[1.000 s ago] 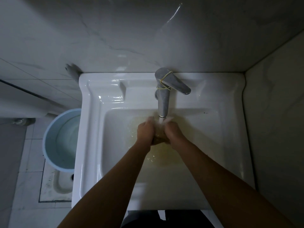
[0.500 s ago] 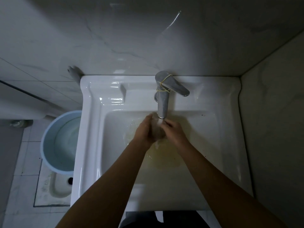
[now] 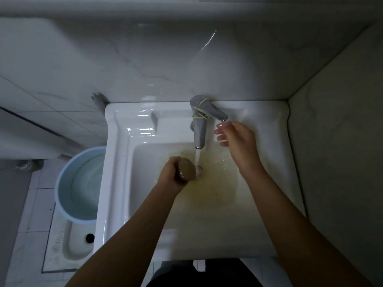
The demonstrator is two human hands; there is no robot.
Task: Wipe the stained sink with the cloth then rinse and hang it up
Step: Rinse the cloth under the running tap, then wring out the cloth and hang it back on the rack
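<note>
the hands have parted since half a second ago: the right hand (image 3: 236, 139) has let go of the cloth (image 3: 186, 169) and gone up beside the tap, while the left hand (image 3: 169, 176) has drawn the cloth a little to the left, out of the stream (image 3: 198, 160); the cloth is now a brownish wet wad gripped in the left hand's curled fingers, low over the basin, just beside the falling water and, as far as i can tell, not under it; the right hand is spread, fingers straight and apart, holding nothing, its fingertips (image 3: 220, 126) just below the end of the lever (image 3: 215, 112); whether they touch it i cannot tell.

what could go wrong, as i judge it: if the lever is pushed down now, the rinse may end too soon, for the yellow water (image 3: 215, 193) lying in the sink (image 3: 116, 162) suggests dirt is not yet flushed out; a soaked wad in one hand could slip and drop into that pool, soaking the dirt up again; wet fingers may slide off the lever, and the rubber band (image 3: 200, 116) looped round the tap (image 3: 200, 131) might snag or stiffen it; the yellow pool could dry as a fresh stain; carried unwrung, the cloth would drip on the floor by the bucket (image 3: 68, 183); no hook or rail is in view.
</note>
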